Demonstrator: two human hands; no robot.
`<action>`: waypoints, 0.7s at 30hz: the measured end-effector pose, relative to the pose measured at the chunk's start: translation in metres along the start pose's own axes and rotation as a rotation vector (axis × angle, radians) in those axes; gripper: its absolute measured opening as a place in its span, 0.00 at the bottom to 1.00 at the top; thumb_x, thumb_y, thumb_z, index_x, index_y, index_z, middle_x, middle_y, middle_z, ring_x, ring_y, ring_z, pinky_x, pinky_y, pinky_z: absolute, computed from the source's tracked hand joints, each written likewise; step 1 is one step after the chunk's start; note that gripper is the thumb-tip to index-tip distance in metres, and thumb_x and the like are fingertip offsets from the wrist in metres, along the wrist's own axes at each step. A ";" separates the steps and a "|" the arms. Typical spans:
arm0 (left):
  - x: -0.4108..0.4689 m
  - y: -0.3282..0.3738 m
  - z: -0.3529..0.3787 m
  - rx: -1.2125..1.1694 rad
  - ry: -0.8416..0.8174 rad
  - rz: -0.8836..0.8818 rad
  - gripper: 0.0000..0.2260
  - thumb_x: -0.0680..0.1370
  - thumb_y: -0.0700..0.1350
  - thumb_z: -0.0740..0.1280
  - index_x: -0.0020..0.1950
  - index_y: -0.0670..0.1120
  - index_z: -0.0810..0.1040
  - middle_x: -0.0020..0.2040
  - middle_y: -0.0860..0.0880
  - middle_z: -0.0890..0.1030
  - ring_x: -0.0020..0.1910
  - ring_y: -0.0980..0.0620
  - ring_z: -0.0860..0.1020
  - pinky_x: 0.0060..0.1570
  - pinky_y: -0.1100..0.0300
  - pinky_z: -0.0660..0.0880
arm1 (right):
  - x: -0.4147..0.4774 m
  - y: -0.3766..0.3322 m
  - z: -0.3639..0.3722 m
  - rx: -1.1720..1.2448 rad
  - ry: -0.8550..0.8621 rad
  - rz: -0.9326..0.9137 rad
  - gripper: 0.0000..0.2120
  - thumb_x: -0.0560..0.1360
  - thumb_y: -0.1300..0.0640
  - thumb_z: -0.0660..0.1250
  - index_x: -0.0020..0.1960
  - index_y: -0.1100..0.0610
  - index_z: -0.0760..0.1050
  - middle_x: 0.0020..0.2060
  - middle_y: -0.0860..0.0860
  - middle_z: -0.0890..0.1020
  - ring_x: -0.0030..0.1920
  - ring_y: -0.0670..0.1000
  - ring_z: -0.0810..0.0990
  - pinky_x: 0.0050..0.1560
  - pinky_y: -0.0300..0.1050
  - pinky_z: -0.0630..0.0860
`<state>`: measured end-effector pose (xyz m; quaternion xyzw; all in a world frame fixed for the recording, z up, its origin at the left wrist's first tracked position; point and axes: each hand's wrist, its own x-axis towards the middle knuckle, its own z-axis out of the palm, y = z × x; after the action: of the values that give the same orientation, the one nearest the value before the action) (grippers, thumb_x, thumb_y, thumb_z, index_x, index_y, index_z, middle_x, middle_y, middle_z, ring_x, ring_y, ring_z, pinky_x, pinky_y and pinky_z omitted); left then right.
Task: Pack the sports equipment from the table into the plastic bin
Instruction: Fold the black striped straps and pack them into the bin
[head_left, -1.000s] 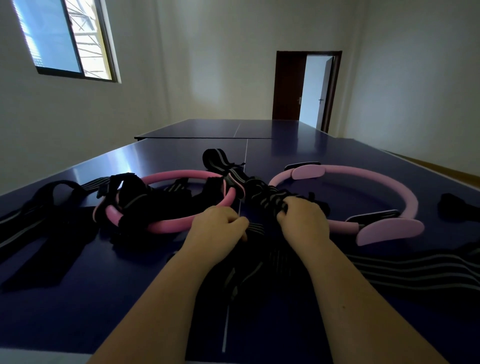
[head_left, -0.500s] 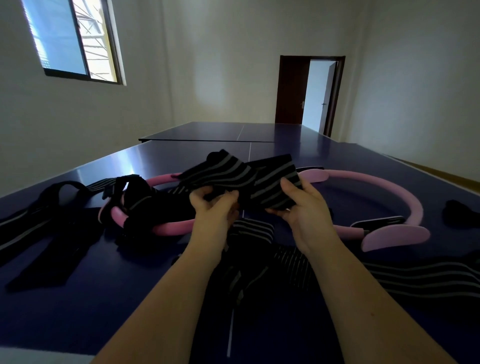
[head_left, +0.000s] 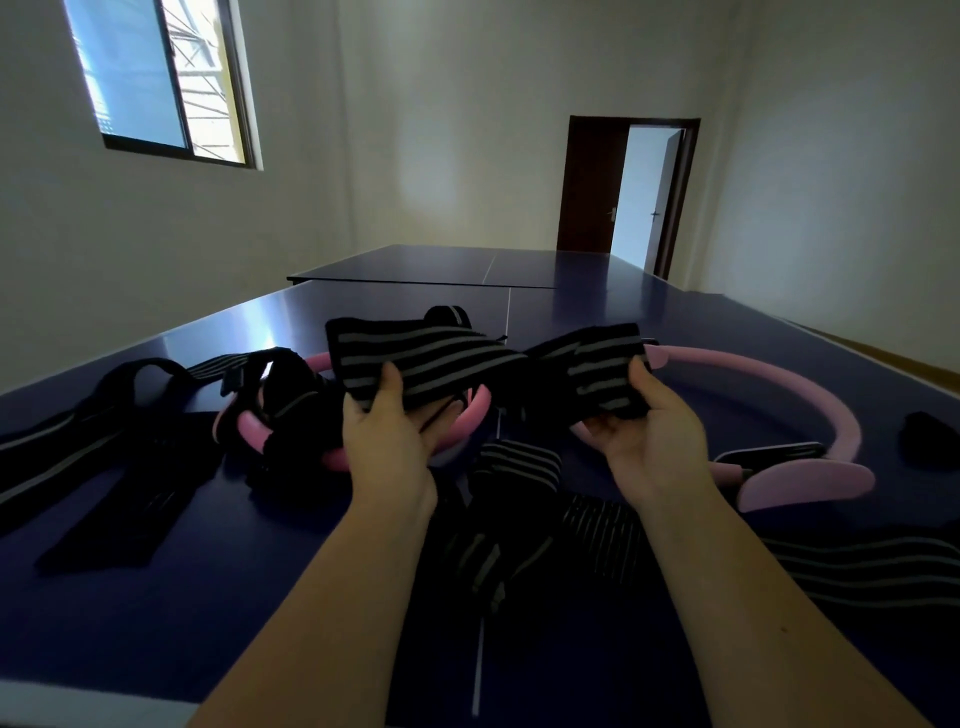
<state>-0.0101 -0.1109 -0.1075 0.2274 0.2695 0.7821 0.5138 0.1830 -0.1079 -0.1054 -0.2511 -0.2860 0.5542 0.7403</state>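
Left hand (head_left: 387, 436): pinches left end of striped wrap (head_left: 431, 364)
Right hand (head_left: 652, 434): grips wrap's right end
Wrap: stretched between hands, lifted above blue table (head_left: 156, 597)
Pink rings (head_left: 810, 395): on table behind, left and right

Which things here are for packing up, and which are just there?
For the job:
- striped strap, held by left hand and right hand
- left pink ring
- right pink ring
- black straps on the table

Just there:
- window
- door
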 end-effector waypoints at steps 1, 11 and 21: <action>-0.002 -0.001 0.001 0.011 -0.005 0.009 0.10 0.83 0.45 0.64 0.64 0.49 0.74 0.54 0.45 0.84 0.48 0.42 0.85 0.47 0.48 0.83 | 0.000 0.001 0.000 0.031 0.011 0.010 0.10 0.80 0.57 0.64 0.58 0.59 0.79 0.52 0.56 0.86 0.58 0.58 0.82 0.65 0.65 0.73; 0.003 -0.001 -0.004 -0.129 0.217 0.018 0.10 0.82 0.43 0.64 0.63 0.52 0.72 0.53 0.47 0.81 0.44 0.47 0.84 0.40 0.52 0.83 | -0.001 0.002 0.000 0.168 0.140 -0.037 0.08 0.81 0.56 0.64 0.54 0.59 0.79 0.43 0.53 0.87 0.45 0.52 0.85 0.41 0.49 0.81; 0.012 0.006 -0.007 -0.145 0.241 0.018 0.16 0.82 0.43 0.64 0.70 0.53 0.68 0.62 0.48 0.78 0.59 0.46 0.80 0.40 0.50 0.84 | -0.004 -0.006 -0.003 0.329 0.057 0.017 0.13 0.80 0.55 0.64 0.60 0.59 0.79 0.52 0.55 0.85 0.45 0.54 0.87 0.40 0.50 0.83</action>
<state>-0.0231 -0.1030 -0.1084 0.0965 0.2702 0.8257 0.4857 0.1882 -0.1138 -0.1037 -0.1443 -0.1681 0.5925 0.7745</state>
